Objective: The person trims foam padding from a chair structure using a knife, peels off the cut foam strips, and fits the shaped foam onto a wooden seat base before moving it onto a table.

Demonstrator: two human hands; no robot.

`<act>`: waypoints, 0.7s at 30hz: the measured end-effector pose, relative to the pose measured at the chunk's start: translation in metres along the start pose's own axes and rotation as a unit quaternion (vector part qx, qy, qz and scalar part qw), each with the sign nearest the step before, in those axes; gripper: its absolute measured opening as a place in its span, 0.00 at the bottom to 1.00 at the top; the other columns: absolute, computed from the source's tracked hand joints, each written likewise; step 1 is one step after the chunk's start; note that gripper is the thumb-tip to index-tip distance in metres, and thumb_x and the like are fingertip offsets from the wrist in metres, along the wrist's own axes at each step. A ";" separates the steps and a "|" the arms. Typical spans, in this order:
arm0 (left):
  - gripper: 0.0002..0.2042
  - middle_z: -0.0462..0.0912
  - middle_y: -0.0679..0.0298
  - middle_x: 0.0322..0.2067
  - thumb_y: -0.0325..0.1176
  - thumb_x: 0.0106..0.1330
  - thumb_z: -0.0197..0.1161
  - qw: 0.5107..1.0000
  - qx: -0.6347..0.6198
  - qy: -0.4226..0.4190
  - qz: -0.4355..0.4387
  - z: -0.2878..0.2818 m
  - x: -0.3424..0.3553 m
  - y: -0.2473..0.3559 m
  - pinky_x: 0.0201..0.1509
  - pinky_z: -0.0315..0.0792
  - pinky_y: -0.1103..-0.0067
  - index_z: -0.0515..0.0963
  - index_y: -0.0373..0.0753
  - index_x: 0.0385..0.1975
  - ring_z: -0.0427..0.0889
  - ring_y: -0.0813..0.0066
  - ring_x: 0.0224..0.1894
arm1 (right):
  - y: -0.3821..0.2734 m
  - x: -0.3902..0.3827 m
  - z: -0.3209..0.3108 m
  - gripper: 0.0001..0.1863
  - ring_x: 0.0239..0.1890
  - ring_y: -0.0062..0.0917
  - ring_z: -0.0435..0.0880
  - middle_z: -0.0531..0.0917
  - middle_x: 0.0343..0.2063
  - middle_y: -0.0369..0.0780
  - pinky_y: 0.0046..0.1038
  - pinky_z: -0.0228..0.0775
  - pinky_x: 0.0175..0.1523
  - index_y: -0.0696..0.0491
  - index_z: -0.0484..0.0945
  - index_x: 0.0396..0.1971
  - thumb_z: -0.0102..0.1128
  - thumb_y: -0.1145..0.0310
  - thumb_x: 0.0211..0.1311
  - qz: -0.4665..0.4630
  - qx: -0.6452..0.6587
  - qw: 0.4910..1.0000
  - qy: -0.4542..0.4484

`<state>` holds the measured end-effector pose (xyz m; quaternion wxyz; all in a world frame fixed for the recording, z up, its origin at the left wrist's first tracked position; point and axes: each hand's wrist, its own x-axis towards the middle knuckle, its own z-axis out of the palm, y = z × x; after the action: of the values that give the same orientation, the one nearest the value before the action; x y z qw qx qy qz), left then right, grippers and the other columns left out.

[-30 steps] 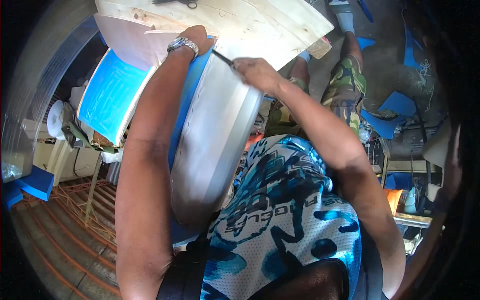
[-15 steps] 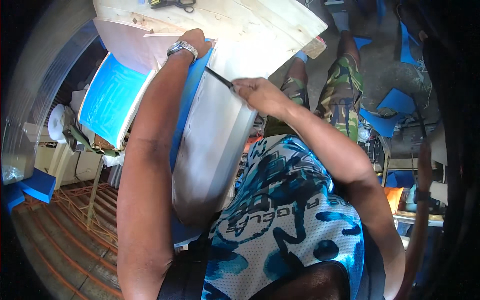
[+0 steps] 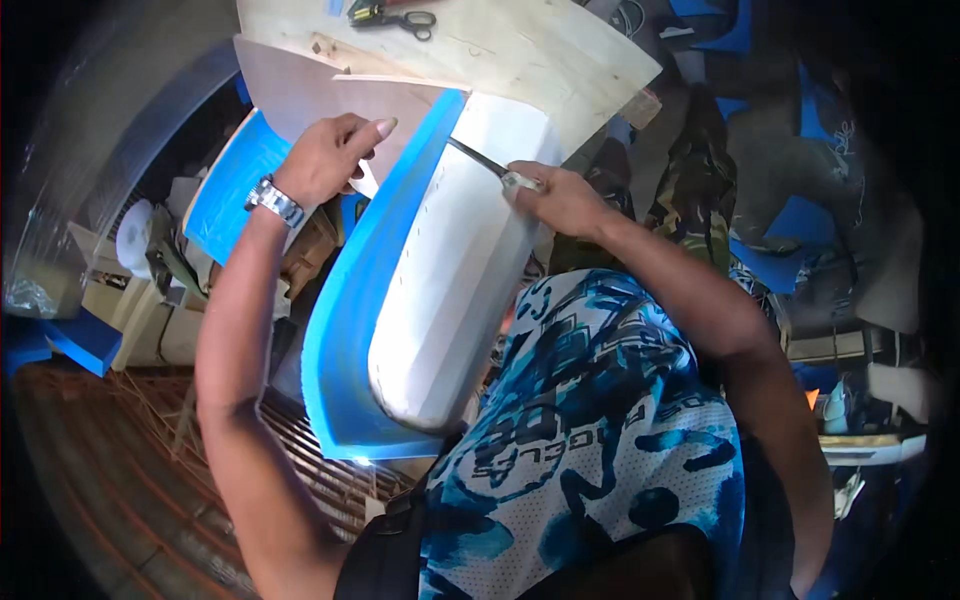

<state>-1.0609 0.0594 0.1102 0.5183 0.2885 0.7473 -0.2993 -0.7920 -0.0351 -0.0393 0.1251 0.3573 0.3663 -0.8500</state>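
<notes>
A long white rounded piece [image 3: 450, 270] lies before me, with a line of small dark marks along its left side. Bright blue foam sheet [image 3: 350, 320] borders it on the left and curves round its near end. My right hand [image 3: 555, 195] grips a knife [image 3: 480, 158] over the far part of the white piece, its thin dark blade pointing left to the foam's edge. Left of the foam, my left hand [image 3: 325, 165] hovers with thumb stretched out and fingers loosely bent, holding nothing. A metal watch [image 3: 275, 200] is on that wrist.
Scissors [image 3: 410, 22] lie on a pale board [image 3: 540, 50] at the far side. A curved blue-lined piece [image 3: 235, 180] stands at left. Another person's camouflage-clad legs [image 3: 695, 190] are beyond, near blue scraps [image 3: 785, 260] on the floor.
My left hand has let go of the far end of the foam and drawn back to the left. More blue foam shows beside the white piece. The knife stays near the edge.
</notes>
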 end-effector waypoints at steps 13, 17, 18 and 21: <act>0.31 0.78 0.40 0.20 0.59 0.55 0.64 0.983 0.170 0.011 0.068 0.072 0.105 -0.028 0.37 0.74 0.65 0.80 0.26 0.20 0.81 0.53 0.26 | -0.041 0.052 0.001 0.27 0.56 0.44 0.77 0.80 0.53 0.49 0.39 0.67 0.63 0.47 0.75 0.58 0.46 0.50 0.63 0.007 -0.149 0.989 -0.010; 0.28 0.79 0.37 0.23 0.54 0.56 0.62 0.979 0.187 0.034 0.068 0.076 0.110 -0.033 0.40 0.74 0.62 0.79 0.24 0.21 0.81 0.47 0.29 | -0.033 0.056 0.007 0.27 0.54 0.45 0.79 0.81 0.50 0.49 0.39 0.69 0.61 0.48 0.76 0.57 0.46 0.50 0.63 0.004 -0.137 0.991 -0.007; 0.27 0.79 0.37 0.24 0.52 0.56 0.61 0.976 0.197 0.047 0.074 0.078 0.110 -0.037 0.42 0.73 0.62 0.80 0.24 0.22 0.81 0.46 0.31 | -0.035 0.048 0.007 0.27 0.54 0.45 0.79 0.81 0.50 0.50 0.39 0.69 0.60 0.49 0.76 0.57 0.46 0.50 0.63 0.003 -0.145 0.989 -0.026; 0.25 0.80 0.35 0.31 0.49 0.56 0.60 0.976 0.209 0.037 0.056 0.075 0.108 -0.033 0.48 0.73 0.61 0.80 0.24 0.28 0.81 0.43 0.38 | -0.028 0.021 0.006 0.27 0.53 0.45 0.79 0.81 0.50 0.51 0.38 0.69 0.60 0.48 0.76 0.57 0.48 0.50 0.63 -0.022 -0.138 0.989 -0.049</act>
<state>-1.0725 -0.0051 -0.0081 0.4346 0.4427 0.6693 -0.4089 -0.8238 -0.0184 -0.0364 0.1722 0.2864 0.4815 -0.8103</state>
